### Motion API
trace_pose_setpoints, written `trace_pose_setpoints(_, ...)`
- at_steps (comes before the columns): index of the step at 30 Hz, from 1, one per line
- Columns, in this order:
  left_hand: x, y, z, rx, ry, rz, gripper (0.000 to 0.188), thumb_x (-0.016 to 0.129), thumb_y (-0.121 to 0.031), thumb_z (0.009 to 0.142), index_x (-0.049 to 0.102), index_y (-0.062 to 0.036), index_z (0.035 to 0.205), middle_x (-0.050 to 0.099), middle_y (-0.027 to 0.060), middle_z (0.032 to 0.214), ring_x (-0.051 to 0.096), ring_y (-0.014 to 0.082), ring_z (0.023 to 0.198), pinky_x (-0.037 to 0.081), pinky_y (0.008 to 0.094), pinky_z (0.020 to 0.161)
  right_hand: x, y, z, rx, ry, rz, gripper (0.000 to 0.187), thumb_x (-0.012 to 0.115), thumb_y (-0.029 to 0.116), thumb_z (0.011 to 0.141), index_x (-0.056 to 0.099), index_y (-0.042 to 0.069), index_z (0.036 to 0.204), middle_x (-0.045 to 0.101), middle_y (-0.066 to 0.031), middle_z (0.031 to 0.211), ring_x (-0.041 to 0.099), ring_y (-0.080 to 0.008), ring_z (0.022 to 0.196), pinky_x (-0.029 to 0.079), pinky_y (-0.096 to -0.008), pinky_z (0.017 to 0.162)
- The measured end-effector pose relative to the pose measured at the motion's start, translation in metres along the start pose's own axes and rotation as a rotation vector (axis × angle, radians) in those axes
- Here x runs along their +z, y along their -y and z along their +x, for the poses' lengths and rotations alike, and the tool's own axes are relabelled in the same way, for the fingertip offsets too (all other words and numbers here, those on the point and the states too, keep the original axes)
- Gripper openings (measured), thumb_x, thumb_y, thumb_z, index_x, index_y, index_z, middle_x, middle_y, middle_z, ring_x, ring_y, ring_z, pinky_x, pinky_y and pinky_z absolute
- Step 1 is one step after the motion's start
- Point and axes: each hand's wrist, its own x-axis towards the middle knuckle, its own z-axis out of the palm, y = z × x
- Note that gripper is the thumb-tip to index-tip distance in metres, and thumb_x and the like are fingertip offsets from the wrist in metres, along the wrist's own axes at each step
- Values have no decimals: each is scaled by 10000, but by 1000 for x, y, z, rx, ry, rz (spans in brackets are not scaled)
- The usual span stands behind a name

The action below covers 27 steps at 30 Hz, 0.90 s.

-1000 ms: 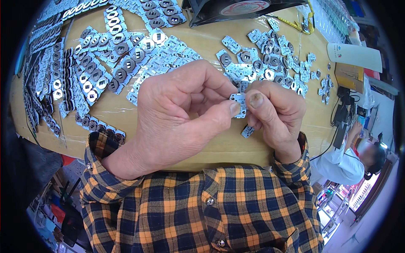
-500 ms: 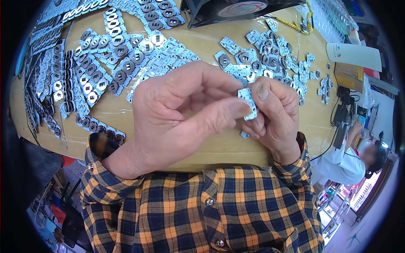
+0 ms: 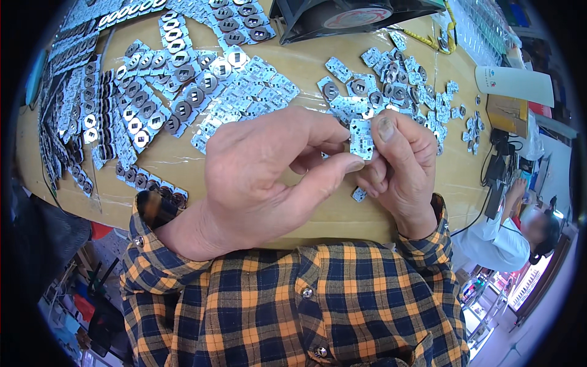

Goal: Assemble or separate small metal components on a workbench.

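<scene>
In front of my chest I hold a small pale-blue circuit board (image 3: 361, 139), its face dotted with tiny parts. My right hand (image 3: 405, 162) pinches its right edge between the thumb and curled fingers. At the board's left side, my left hand (image 3: 263, 174) has its thumb on the lower corner and its forefinger by the upper one. The other left fingers are curled behind and partly hidden. Another small circuit board (image 3: 359, 194) lies on the table just under my right hand. Beyond my left hand lie overlapping panels of joined circuit boards (image 3: 257, 92).
Loose circuit boards (image 3: 391, 92), some with round coin-cell holders, are scattered at the far right of the wooden table (image 3: 293, 46). Board strips (image 3: 140, 107) with round holders pile up at left. A black fan (image 3: 361, 18) stands at the back. At right is another person (image 3: 498, 241).
The board has turned so that its face shows more fully. My left thumb has slid off its face to the lower corner. The whole view has shifted slightly.
</scene>
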Motion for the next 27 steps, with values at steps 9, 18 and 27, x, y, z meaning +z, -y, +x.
trace_pose_setpoints(9,3,7,-5,71,55,127,166,764,22,728,645,13,843,645,91,690,628,152,535,456,232,465,-2,3,-1,-94,-51,-300,311,570,178,966,591,43,686,507,43,550,381,-5,453,254,-189,433)
trace_pose_setpoints(18,8,13,-7,16,74,183,116,727,25,770,621,-6,804,625,60,660,599,138,509,455,238,462,-10,2,5,-99,-221,-335,288,593,206,956,616,47,716,515,45,558,380,3,431,258,-168,404)
trace_pose_setpoints(27,-12,9,6,183,-164,243,114,710,29,814,660,19,915,632,30,715,601,61,638,475,197,553,0,-10,3,-452,136,-571,208,598,130,916,601,-3,755,569,-31,666,505,-106,548,376,-250,495)
